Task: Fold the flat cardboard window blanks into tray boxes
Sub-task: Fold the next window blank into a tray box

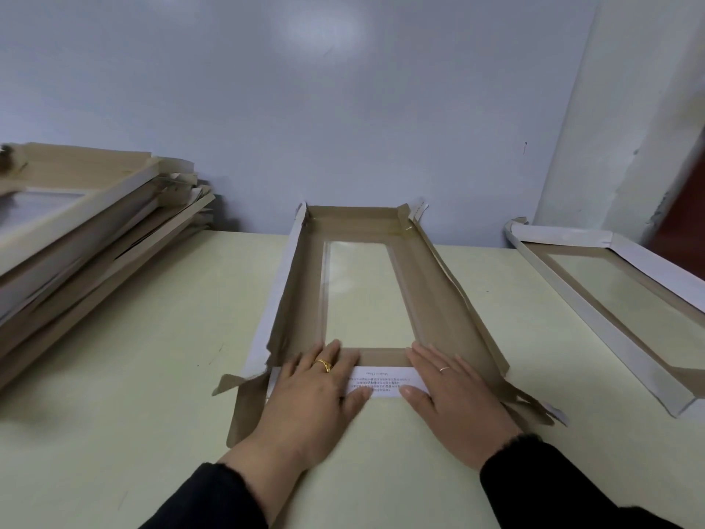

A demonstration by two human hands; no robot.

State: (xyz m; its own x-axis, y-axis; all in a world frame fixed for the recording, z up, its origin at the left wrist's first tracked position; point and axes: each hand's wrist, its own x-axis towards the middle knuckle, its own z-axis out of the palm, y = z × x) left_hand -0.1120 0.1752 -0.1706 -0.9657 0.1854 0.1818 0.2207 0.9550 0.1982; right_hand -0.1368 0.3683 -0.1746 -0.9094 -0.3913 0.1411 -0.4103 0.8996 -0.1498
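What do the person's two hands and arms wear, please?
Both arms are covered by dark, black-looking sleeves reaching the wrists. The left hand wears a gold ring with a crossed band. The right hand wears a thin, plain ring. No gloves or watch are visible.

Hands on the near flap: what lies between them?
Head view: between the left hand and right hand lies only the flap's white printed strip; nothing else.

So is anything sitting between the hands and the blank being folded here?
Nothing visible. The left hand and the right hand both lie flat on the near flap of the window blank, fingers straight. The stack of blanks lies off to the left and the folded tray to the right.
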